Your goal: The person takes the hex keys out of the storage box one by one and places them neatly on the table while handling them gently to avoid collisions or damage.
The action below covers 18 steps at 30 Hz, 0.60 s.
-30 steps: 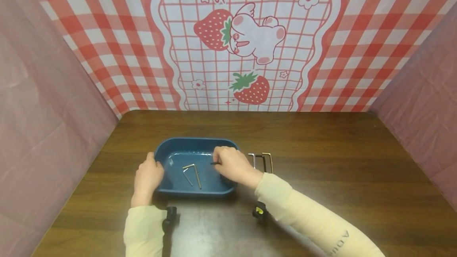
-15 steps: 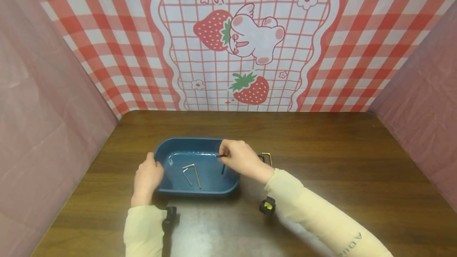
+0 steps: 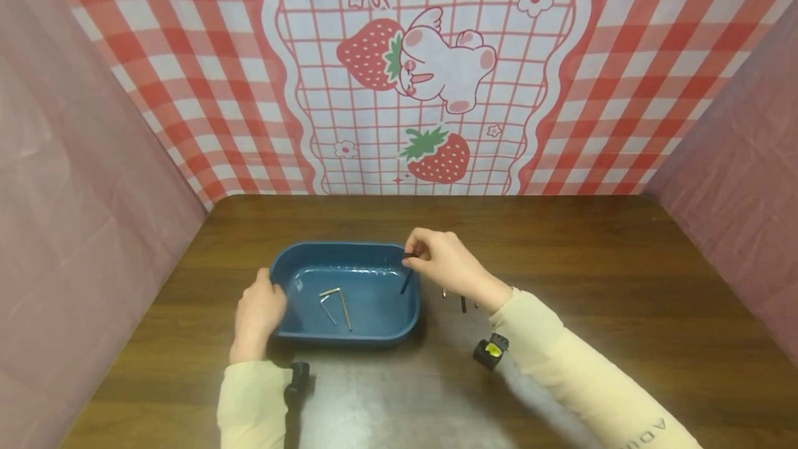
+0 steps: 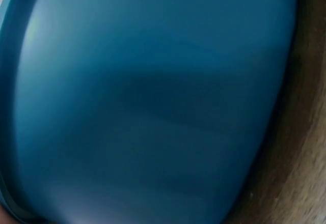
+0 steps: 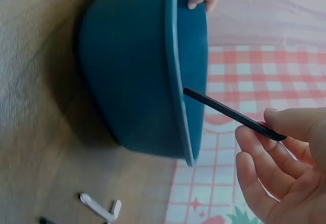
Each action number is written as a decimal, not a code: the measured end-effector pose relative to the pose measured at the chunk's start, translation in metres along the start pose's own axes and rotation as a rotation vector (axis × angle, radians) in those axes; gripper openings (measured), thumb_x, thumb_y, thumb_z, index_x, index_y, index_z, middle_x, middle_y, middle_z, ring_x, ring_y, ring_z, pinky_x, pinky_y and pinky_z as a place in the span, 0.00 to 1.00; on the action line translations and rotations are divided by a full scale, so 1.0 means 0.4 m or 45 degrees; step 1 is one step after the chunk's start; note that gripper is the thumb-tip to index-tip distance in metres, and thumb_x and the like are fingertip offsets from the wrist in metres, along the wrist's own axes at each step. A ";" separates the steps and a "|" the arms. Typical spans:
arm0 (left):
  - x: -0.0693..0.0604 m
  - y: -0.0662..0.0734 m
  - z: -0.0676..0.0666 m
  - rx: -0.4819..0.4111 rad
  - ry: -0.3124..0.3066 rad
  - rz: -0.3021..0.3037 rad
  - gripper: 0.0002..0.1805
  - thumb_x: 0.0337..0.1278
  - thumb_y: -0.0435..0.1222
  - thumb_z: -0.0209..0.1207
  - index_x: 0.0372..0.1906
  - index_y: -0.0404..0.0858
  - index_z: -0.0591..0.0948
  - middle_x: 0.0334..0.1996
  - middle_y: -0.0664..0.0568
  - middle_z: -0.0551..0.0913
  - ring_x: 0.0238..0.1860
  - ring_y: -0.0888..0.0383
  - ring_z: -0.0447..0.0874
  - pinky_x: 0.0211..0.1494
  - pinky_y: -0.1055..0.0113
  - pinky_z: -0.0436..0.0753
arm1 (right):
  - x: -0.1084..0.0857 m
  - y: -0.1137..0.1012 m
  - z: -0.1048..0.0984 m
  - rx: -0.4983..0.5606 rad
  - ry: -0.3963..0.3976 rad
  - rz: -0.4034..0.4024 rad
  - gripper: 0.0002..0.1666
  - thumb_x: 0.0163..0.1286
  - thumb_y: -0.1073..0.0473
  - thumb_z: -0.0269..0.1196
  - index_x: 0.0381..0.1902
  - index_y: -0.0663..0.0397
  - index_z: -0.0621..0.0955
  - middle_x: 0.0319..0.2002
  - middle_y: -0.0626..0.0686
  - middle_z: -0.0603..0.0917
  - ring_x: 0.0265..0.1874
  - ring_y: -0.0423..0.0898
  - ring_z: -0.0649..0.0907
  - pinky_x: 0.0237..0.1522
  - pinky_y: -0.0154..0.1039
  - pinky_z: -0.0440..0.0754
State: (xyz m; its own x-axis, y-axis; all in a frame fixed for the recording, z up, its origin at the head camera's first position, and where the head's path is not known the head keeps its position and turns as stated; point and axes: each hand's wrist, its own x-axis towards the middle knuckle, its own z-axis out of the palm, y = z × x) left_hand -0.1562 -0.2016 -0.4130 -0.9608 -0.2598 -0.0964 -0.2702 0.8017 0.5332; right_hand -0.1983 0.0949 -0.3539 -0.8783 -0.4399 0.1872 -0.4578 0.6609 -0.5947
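My right hand [image 3: 449, 258] pinches a black hex key [image 3: 406, 281] by one end, between thumb and fingers, at the right rim of a blue plastic basin [image 3: 374, 307]. In the right wrist view the hex key [image 5: 224, 110] slants toward the rim, its long arm pointing at the basin's opening. My left hand [image 3: 258, 307] grips the basin's left rim. On the basin floor lie a gold hex key [image 3: 346, 312] and a smaller silver hex key [image 3: 328, 312]. The left wrist view is filled mostly by the basin wall [image 4: 153, 107].
Right of the basin, on the wooden table [image 3: 561, 248], lie a silver hex key [image 5: 97, 206], a black one [image 3: 463, 304] and a third [image 3: 476, 305], partly hidden beneath my right hand and wrist. A checked strawberry cloth [image 3: 436, 89] hangs behind the table.
My right hand has moved right and slightly away, from over the basin's inside to its right rim, carrying the black hex key. The left hand and basin have stayed put.
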 end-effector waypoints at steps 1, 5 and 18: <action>0.001 0.001 0.000 0.000 0.002 0.001 0.25 0.61 0.34 0.35 0.61 0.26 0.59 0.53 0.24 0.69 0.49 0.27 0.70 0.48 0.40 0.70 | -0.001 0.002 -0.007 0.004 0.005 0.002 0.06 0.57 0.58 0.65 0.30 0.48 0.76 0.25 0.44 0.81 0.23 0.37 0.77 0.28 0.33 0.74; 0.003 0.001 0.001 0.001 0.001 0.003 0.25 0.61 0.34 0.35 0.61 0.26 0.59 0.53 0.24 0.69 0.49 0.27 0.70 0.48 0.40 0.70 | -0.010 0.016 -0.032 0.027 0.023 0.013 0.06 0.58 0.58 0.64 0.31 0.50 0.77 0.26 0.45 0.82 0.23 0.37 0.78 0.27 0.33 0.76; -0.001 -0.001 0.000 -0.016 0.004 0.002 0.24 0.61 0.34 0.36 0.60 0.27 0.60 0.52 0.25 0.70 0.49 0.27 0.71 0.46 0.40 0.71 | -0.041 0.077 -0.084 -0.043 0.072 0.026 0.04 0.56 0.60 0.65 0.28 0.49 0.78 0.26 0.46 0.80 0.26 0.39 0.78 0.29 0.34 0.76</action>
State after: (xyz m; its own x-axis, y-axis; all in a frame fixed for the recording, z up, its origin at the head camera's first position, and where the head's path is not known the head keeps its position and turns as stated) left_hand -0.1557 -0.2020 -0.4132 -0.9610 -0.2604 -0.0930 -0.2681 0.7950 0.5441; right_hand -0.2029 0.1429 -0.3493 -0.8935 -0.3915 0.2199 -0.4432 0.6902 -0.5720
